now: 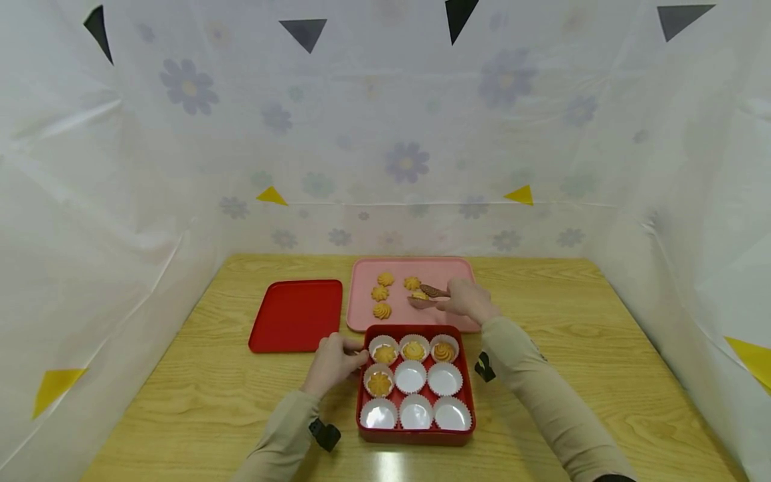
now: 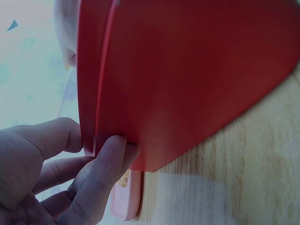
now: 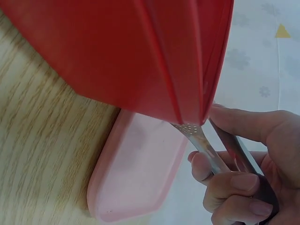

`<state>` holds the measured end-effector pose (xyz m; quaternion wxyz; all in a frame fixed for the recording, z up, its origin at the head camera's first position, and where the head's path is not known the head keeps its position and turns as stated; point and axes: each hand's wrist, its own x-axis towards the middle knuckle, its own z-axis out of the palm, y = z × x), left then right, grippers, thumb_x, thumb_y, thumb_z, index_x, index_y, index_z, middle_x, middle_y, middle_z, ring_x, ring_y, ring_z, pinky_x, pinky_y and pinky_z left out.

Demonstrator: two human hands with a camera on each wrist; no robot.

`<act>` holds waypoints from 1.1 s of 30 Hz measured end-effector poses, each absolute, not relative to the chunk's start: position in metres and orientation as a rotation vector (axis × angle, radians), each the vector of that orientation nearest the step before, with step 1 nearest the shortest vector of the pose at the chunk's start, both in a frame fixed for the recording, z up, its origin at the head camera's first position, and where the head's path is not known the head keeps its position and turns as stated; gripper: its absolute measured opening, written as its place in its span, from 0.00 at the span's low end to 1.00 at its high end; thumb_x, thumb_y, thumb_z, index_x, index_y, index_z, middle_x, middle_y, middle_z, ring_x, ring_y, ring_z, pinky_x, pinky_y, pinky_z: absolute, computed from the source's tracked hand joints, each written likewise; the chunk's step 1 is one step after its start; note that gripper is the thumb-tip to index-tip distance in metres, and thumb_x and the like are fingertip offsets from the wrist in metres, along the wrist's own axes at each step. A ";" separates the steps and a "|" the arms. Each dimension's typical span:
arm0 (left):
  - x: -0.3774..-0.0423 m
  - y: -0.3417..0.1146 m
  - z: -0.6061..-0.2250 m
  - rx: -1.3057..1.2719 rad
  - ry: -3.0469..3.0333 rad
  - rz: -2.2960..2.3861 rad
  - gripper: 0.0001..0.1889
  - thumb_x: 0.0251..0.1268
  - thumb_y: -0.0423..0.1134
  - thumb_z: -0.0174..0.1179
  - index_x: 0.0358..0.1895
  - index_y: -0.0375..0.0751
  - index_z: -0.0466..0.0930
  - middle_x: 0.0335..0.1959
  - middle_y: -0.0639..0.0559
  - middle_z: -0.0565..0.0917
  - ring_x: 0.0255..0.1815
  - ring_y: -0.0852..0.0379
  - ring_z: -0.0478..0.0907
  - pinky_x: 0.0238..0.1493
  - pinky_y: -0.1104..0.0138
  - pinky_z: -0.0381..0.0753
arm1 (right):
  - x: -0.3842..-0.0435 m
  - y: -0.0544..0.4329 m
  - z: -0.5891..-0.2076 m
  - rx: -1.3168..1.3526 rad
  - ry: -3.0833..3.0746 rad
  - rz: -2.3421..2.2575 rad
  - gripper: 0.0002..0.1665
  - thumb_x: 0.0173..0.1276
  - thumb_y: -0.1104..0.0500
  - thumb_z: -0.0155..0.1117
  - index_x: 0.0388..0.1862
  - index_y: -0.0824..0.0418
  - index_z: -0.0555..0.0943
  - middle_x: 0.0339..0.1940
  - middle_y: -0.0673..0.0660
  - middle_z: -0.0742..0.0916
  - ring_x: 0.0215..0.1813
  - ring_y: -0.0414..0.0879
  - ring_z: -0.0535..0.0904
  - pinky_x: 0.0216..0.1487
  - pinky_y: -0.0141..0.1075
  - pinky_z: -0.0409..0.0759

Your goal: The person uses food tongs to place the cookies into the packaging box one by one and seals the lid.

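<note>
My left hand pinches the rim of a red box at its upper left side. In the box stand rows of white paper cups; piped cookies sit in the back row's cups and the middle row's left one. Gripped in my right hand is a pair of metal tongs. Over the pink tray, the tong tips stand on either side of a cookie; whether they squeeze it I cannot tell. Several other cookies lie on that tray, left of the tongs.
A flat red tray or lid lies to the left of the pink tray. Everything stands on a wooden table, enclosed by pale flowered sheeting. The red box stands close in front of the pink tray.
</note>
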<state>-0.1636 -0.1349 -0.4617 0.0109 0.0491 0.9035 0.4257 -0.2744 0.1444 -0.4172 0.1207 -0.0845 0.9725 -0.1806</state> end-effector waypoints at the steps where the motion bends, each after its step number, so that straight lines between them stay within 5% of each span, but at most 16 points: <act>1: -0.164 -0.135 -0.462 0.153 2.817 1.331 0.09 0.58 0.33 0.68 0.40 0.35 0.91 0.34 0.44 0.91 0.27 0.63 0.80 0.29 0.71 0.77 | -0.275 0.144 -0.417 -0.249 2.840 -0.528 0.20 0.66 0.49 0.69 0.26 0.59 0.72 0.21 0.51 0.71 0.24 0.43 0.64 0.25 0.36 0.62; 33: -0.164 -0.136 -0.461 0.161 2.776 1.357 0.08 0.60 0.33 0.67 0.40 0.35 0.91 0.32 0.45 0.91 0.25 0.63 0.80 0.28 0.71 0.78 | -0.270 0.161 -0.417 -0.333 2.808 -0.710 0.16 0.68 0.52 0.67 0.32 0.64 0.80 0.23 0.51 0.77 0.24 0.43 0.66 0.27 0.34 0.65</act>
